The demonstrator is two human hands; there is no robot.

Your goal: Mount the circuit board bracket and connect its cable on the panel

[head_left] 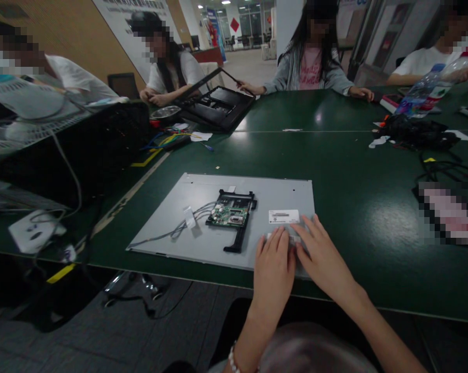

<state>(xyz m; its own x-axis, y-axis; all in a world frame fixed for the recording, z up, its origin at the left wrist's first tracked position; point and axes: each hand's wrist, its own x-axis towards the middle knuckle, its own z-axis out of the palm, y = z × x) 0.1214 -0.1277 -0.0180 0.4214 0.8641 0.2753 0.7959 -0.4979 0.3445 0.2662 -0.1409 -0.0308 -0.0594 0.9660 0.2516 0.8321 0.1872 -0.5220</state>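
A flat grey metal display panel (pixel 202 186) lies on the green table near its front edge. On its back sits a green circuit board (pixel 229 215) in a black plastic bracket (pixel 239 241), with thin grey cables (pixel 179 228) taped down to the left. My left hand (pixel 274 256) rests on the panel's right part, fingers stretched out and close together. Beside it, my right hand (pixel 321 248) lies with fingers apart, close to a white printed label (pixel 283 216). A pale strip (pixel 295 239) shows partly between the hands; the fingertips cover the rest.
Across the table, a person's hand (pixel 253 88) touches a black monitor frame (pixel 222 106). Coloured wires (pixel 175 137) lie beside a large black casing (pixel 82 150) on the left. Plastic bottles (pixel 420 96), a black bundle (pixel 416 132) and a pink object (pixel 447 212) are on the right.
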